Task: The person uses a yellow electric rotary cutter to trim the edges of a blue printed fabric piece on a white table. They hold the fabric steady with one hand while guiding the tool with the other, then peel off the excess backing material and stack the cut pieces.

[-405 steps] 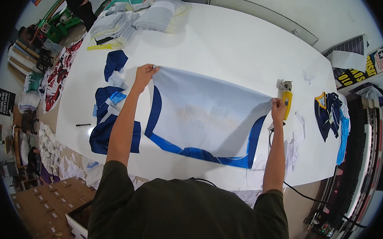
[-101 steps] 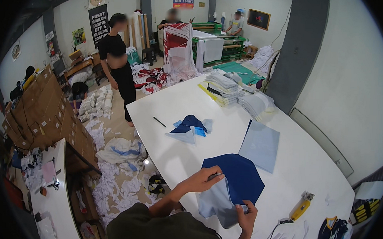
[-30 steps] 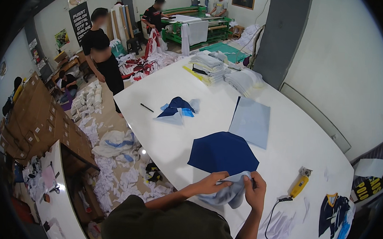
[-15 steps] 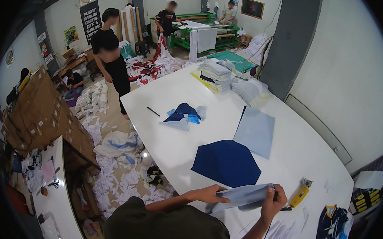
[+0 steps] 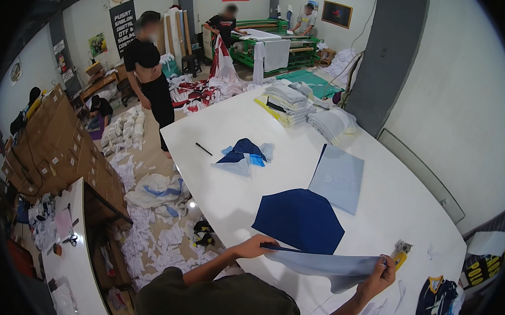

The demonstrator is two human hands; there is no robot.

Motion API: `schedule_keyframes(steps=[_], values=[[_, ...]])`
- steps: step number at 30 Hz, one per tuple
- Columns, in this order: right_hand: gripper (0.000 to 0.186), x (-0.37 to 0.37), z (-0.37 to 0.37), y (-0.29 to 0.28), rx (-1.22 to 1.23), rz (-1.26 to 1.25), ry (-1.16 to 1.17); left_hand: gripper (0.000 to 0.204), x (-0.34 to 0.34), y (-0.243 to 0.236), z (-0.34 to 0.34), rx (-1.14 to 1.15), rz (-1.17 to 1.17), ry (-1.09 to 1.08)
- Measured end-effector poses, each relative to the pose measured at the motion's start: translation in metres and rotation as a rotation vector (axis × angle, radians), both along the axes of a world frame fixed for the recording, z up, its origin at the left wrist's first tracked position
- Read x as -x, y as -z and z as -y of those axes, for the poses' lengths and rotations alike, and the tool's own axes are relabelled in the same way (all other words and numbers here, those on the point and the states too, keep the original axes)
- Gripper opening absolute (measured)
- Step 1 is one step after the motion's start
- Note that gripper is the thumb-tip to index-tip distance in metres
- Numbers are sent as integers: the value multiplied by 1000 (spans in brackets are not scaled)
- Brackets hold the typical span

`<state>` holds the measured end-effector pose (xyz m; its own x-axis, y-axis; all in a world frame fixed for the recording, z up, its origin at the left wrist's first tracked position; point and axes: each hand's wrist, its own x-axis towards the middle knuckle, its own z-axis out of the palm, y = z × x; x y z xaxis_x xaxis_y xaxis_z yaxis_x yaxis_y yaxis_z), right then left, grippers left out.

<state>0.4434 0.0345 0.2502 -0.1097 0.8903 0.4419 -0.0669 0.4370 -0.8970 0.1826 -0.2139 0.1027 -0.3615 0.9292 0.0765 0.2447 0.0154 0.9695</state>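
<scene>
A light grey-blue fabric piece [image 5: 326,269] with a dark navy side along its top edge is stretched between my two hands, above the near part of the white table. My left hand [image 5: 255,246] grips its left end, and my right hand [image 5: 380,274] pinches its right end. Just beyond it a dark blue cut fabric panel [image 5: 297,218] lies flat. Behind that panel's right side rests a pale grey-blue fabric sheet [image 5: 337,178]. A yellow handheld cutter [image 5: 401,254] sits close to my right hand, partly hidden by it.
On the white table [image 5: 209,124] lie a black pen [image 5: 204,149], blue fabric scraps [image 5: 243,157], folded fabric stacks [image 5: 286,104] and a dark garment [image 5: 435,300]. Fabric heaps [image 5: 153,232] cover the floor at left, beside cardboard boxes [image 5: 61,149]. Several people work or stand farther back.
My hands have moved apart, left hand leftward and right hand rightward, drawing the fabric piece out wide. The cutter is now more covered by my right hand. The view has shifted slightly.
</scene>
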Motion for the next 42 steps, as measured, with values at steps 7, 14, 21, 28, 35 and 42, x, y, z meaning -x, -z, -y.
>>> schedule_keyframes(steps=[7,14,21,28,35,42], values=[[16,-9,-8,8,25,-24,-6,17,21,-14,10,-86,90,-202],[18,-13,-12,8,26,98,34,22,33,-38,17,22,132,-368],[21,11,-80,67,92,315,-285,29,70,-20,3,36,-42,-449],[20,85,-132,99,188,473,-422,41,162,19,-37,99,-323,-582],[21,95,-136,40,141,33,-497,25,155,-104,-58,-223,123,-557],[35,72,-117,131,392,46,-644,23,134,1,-18,-88,246,-476]])
